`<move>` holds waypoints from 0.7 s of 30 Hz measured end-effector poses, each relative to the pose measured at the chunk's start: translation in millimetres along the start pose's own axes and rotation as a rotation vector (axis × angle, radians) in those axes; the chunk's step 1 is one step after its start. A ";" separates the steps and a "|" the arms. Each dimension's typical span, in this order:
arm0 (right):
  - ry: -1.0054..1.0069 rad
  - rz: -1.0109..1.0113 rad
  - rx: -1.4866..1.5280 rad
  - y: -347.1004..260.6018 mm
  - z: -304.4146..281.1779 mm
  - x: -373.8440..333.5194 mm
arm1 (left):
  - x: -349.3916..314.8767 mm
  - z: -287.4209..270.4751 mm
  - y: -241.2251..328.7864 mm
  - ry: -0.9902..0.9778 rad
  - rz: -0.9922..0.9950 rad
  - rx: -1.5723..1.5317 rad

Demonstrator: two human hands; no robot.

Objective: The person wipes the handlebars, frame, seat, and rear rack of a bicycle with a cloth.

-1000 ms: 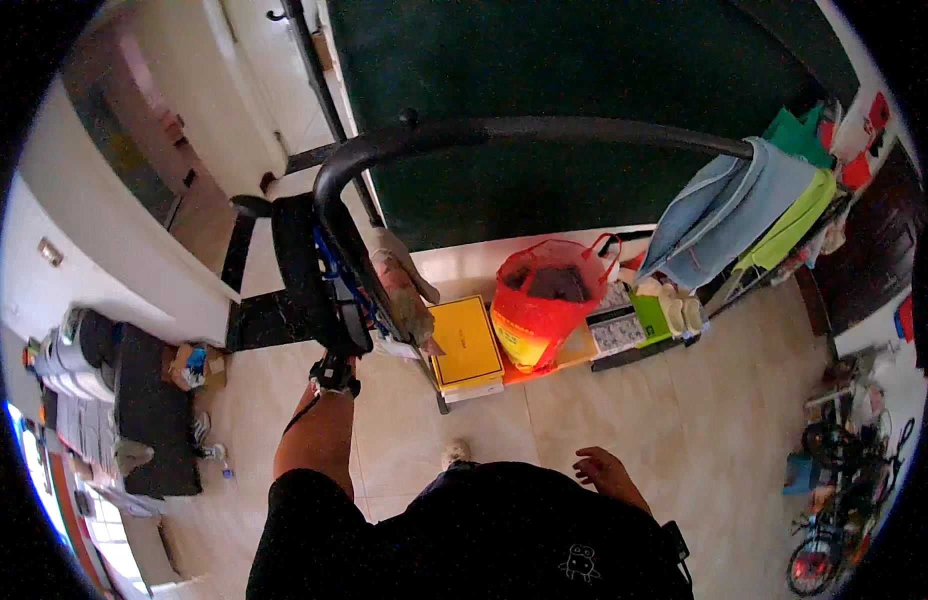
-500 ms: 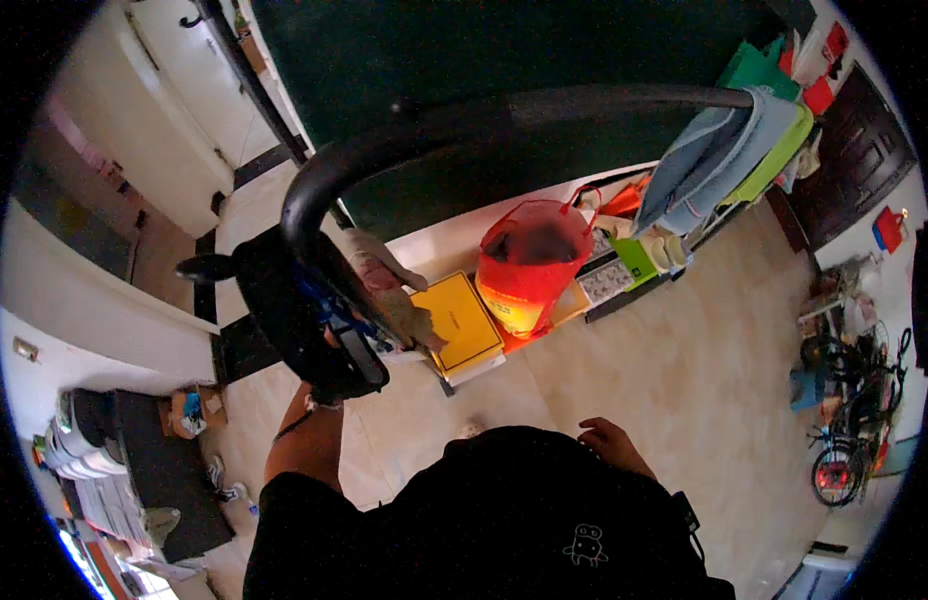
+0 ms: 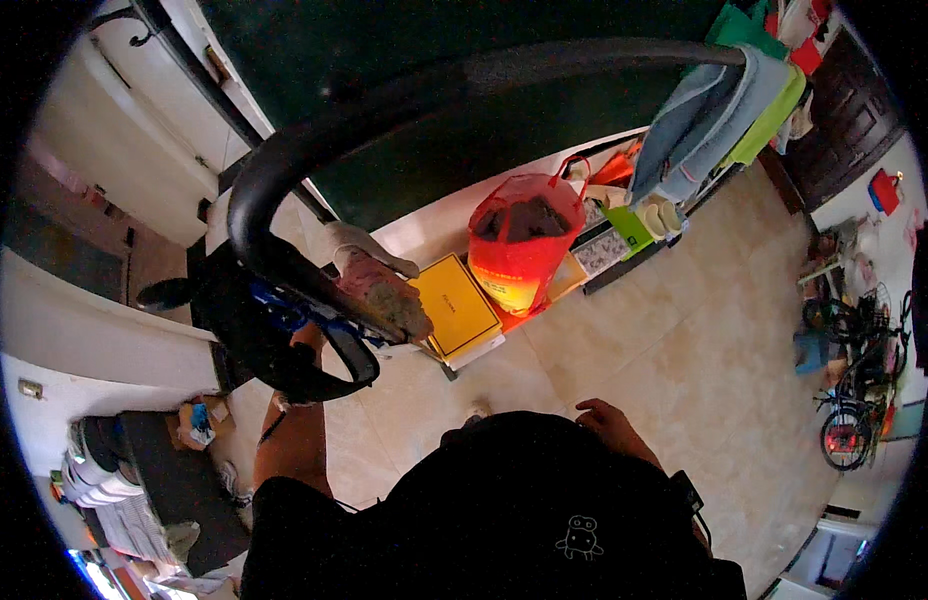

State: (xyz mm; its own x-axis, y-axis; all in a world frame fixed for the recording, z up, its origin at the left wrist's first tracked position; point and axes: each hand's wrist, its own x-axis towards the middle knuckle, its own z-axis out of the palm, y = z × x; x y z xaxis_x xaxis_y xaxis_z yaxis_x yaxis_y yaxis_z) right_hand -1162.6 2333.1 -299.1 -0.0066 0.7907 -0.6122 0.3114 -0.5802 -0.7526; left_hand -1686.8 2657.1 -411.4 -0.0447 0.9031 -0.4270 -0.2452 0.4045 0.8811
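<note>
My left hand (image 3: 306, 342) reaches into the opening of a black bag (image 3: 249, 325) that hangs from the bent end of a black rack bar (image 3: 259, 205). The bag hides its fingers, so I cannot see what they touch. Some blue material shows within the bag. Low beside my black shirt, my right hand (image 3: 606, 418) holds nothing, its fingers loosely apart. Beyond the bag, a yellow box (image 3: 457, 310) lies on the rack's low base. A red and yellow bag (image 3: 519, 265) with dark contents stands next to it. Crumpled cloth-like items (image 3: 374, 280) are beside the box.
Blue-grey cloth (image 3: 689, 140) drapes over the bar's right end beside a light green cloth (image 3: 769, 125). Pale shoes (image 3: 662, 218) rest on the base below. Bicycles (image 3: 852, 370) stand far right. A dark cabinet (image 3: 169, 470) and cardboard box (image 3: 209, 415) are at left.
My left hand has gone further into the black bag, whose opening now shows wider. The bag and bar appear further left in view. My right hand has stayed low by my body.
</note>
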 end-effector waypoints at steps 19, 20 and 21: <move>0.084 0.064 -0.055 14.2 1.3 -21.5 | 33.2 40.9 0.7 -0.200 -0.075 0.101; 0.074 0.064 -0.057 7.5 1.7 -22.5 | 29.2 38.5 2.8 -0.185 -0.061 0.098; 0.067 0.082 0.008 0.0 1.9 -23.0 | 26.9 37.8 8.4 -0.173 -0.044 0.092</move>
State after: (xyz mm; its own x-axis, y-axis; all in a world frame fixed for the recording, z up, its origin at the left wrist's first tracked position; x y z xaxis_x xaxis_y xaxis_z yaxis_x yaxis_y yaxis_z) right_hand -1164.3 2314.6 -285.5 0.0823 0.7515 -0.6546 0.3002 -0.6450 -0.7028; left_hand -1653.5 2690.3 -407.8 0.1331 0.8922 -0.4316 -0.1532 0.4487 0.8804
